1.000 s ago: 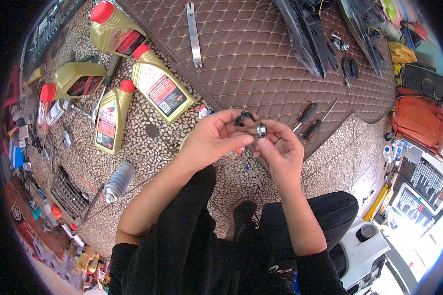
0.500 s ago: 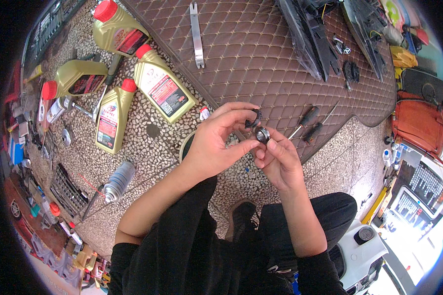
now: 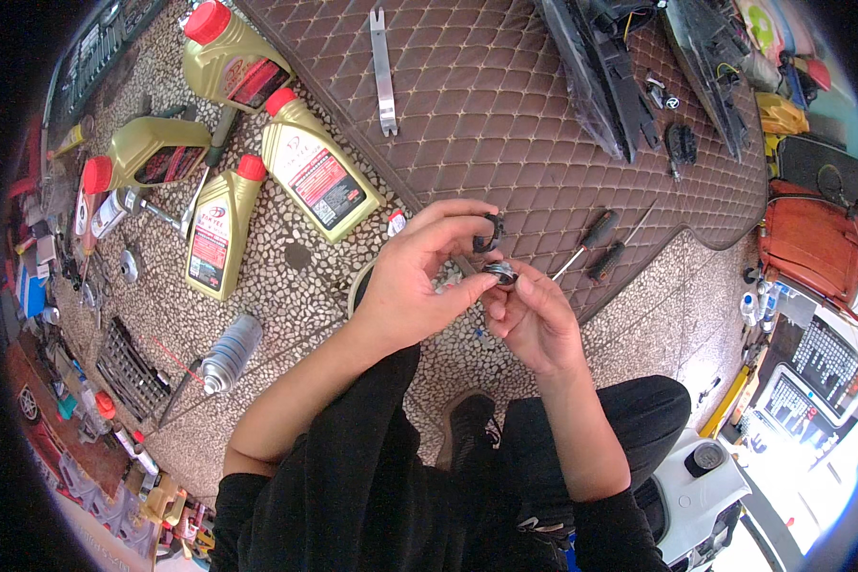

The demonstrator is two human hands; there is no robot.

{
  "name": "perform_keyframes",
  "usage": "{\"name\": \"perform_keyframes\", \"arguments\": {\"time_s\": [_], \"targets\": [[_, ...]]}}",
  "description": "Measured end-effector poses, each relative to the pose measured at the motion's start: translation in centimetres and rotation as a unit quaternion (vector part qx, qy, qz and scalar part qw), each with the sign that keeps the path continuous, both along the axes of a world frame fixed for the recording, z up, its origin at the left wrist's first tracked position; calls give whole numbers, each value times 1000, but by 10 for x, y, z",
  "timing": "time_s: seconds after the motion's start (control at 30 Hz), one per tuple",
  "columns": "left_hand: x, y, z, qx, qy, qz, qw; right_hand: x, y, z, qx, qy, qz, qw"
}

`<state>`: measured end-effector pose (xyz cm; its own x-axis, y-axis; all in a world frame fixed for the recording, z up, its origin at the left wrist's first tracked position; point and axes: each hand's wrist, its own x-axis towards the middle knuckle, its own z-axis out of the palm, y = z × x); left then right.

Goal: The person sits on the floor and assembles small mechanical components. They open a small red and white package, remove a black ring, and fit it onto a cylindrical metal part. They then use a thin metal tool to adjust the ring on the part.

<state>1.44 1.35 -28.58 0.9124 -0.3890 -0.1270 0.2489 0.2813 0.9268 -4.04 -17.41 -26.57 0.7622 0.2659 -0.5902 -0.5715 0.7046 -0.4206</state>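
My left hand is closed on a small black curved plastic piece, held at its fingertips. Just below it, my right hand pinches a small round black part with a shiny metallic rim. The tip of my left thumb lies at the edge of this round part. The two pieces are close together but look apart. Both are partly covered by fingers, and their exact kind does not show. Beyond my right hand, two screwdrivers with dark handles lie on the brown quilted mat.
Gold bottles with red caps stand and lie on the pebbled floor at left, near a spray can. A flat metal pry bar and black lamp housings rest on the mat. An orange-brown bag is at right.
My right hand has tilted the round part, so its opening no longer faces up and its rim shows edge-on, slightly lower. My left hand keeps nearly the same place with the black piece.
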Motion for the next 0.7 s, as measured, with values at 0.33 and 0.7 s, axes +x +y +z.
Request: {"name": "perform_keyframes", "arguments": {"time_s": [0.33,0.7], "targets": [[1,1,2,68,-38,-10,997,4,-3,7,-115,-12,68,991],[-1,-5,0,45,-24,-1,999,1,-3,8,-190,-102,63,975]]}}
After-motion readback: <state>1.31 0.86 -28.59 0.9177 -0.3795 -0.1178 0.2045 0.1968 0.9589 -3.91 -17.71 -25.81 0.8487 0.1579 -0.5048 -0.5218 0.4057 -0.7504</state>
